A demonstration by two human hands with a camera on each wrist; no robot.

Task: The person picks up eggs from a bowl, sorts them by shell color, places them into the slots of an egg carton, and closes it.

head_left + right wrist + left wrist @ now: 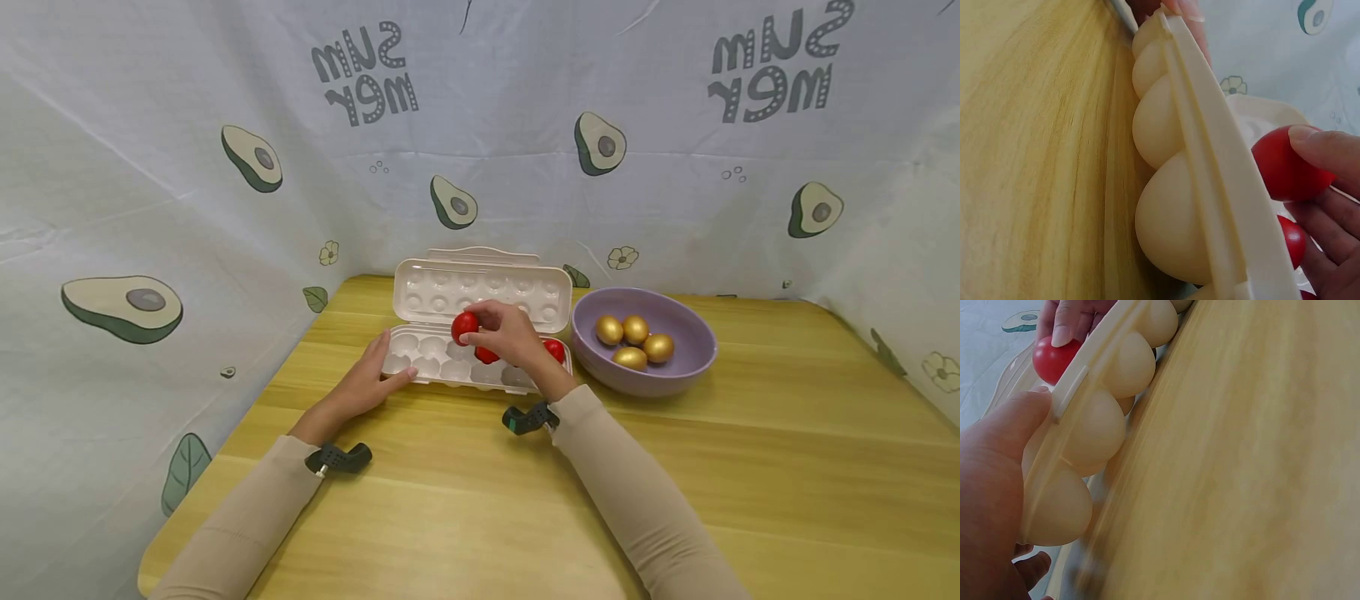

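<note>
Right hand (pixel 513 337) pinches 1 red egg (pixel 465 328) between thumb and fingers, just above egg carton (pixel 420 365), lid up; grip likely leaves the egg's underside free. Left hand (pixel 360 383) spread, gripping nothing fully, thumb on front rim, probably steadying carton. Bowl (pixel 652 386) beside holds 4 gold eggs (pixel 630 359), likely for reach.

The cream, round-cupped egg carton (pixel 456 292) looks like smooth plastic, the red oval eggs (pixel 465 327) glossy. Golden oval eggs (pixel 659 347) have a metallic sheen — the round purple bowl (pixel 652 384) a smooth plastic look. Yellowish wood-grained desk (pixel 420 508); matt beige cloth sleeves (pixel 637 492).
</note>
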